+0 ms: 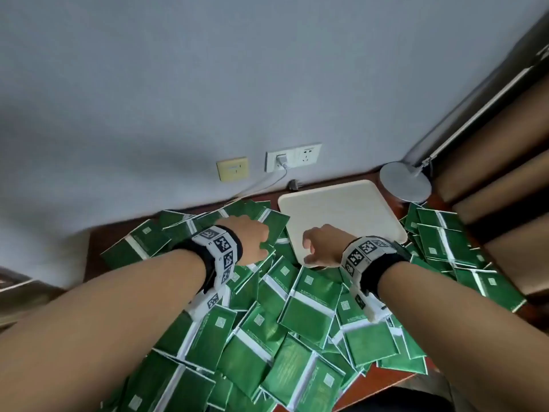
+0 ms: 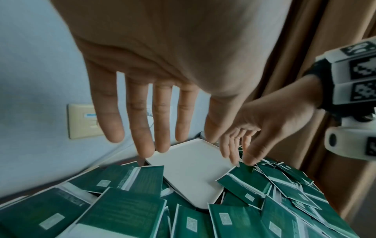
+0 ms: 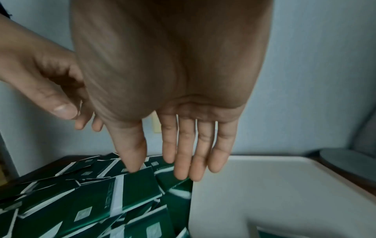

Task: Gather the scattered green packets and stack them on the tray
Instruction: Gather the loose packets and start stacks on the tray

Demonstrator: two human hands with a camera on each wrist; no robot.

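glossy green packets (image 1: pixel 306 310), smooth matt cream tray (image 1: pixel 341 209).

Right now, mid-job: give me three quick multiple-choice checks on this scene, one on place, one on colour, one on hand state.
1. Where is the tray?
A. far side of the table, near the lamp base
B. on the floor
C. under the left hand

2. What colour is the tray?
A. green
B. cream-white
C. black

3. What are the hands holding?
A. a packet each
B. the tray between them
C. nothing

Key: 1 A, it lies by the wall beside the lamp base. 2 B, pale against the green packets. 3 C, left hand and right hand show bare palms and straight fingers in the wrist views.
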